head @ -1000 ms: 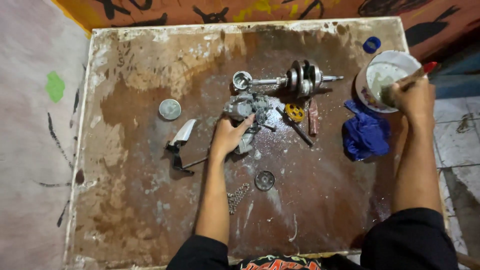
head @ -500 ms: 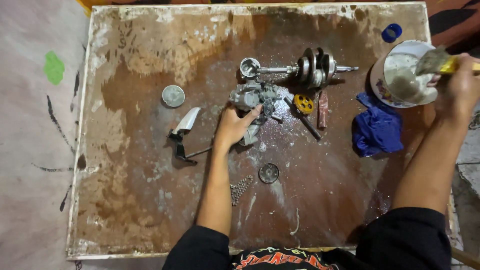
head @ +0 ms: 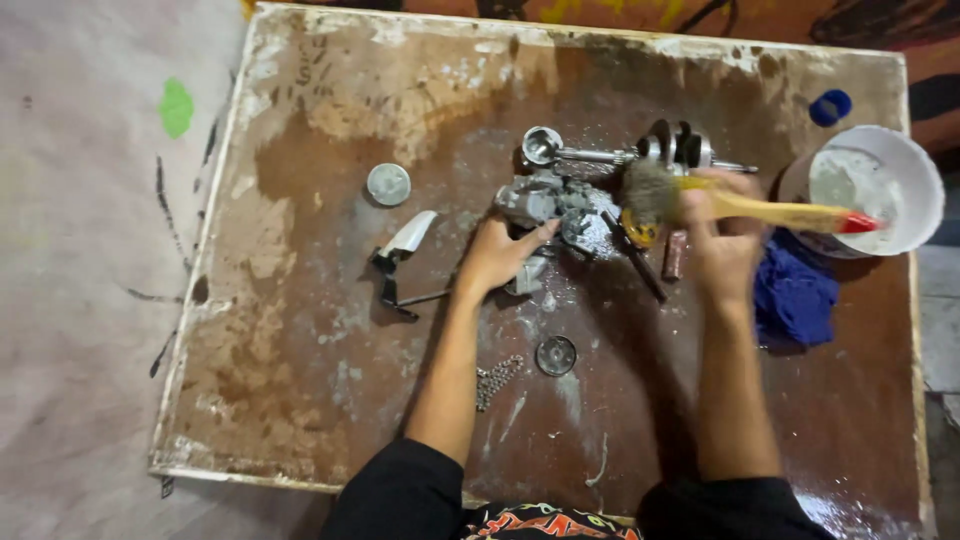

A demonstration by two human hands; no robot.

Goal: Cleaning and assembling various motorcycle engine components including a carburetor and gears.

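1. My left hand [head: 497, 253] is pressed down on a grey metal engine part [head: 548, 205] in the middle of the board [head: 300, 300], fingers curled over its near edge and closed on it, thumb out to the side.
2. My right hand [head: 722, 240] is wrapped tight around the wooden handle of a paintbrush [head: 740, 207]; the handle runs out to the right of my fist, ending in a red tip, and the grey bristles stick out to the left of it.
3. The bristles sit just beside the engine part, right of my left fingertips. I cannot tell whether they are touching it.
4. Just beyond the brush head lies a crankshaft [head: 640, 150] with its rod and round end reaching left, past the far side of the engine part.
5. Under the brush, between my two hands, I see a small yellow piece [head: 638, 235] and a dark thin tool [head: 632, 256] lying at a slant.
6. The handle's red tip hangs over a white bucket [head: 915, 190] of pale liquid, to the right of my right hand (a small blue cap [head: 830, 106] sits just beyond it).
7. A blue rag [head: 795, 295] lies crumpled just right of my right wrist.
8. Left of my left hand rest a white-bladed scraper [head: 405, 240] and, further off, a round metal disc [head: 388, 184].
9. Nearer me than my left hand, a dark round cap [head: 556, 355] and a short chain [head: 495, 378] lie beside my forearm.
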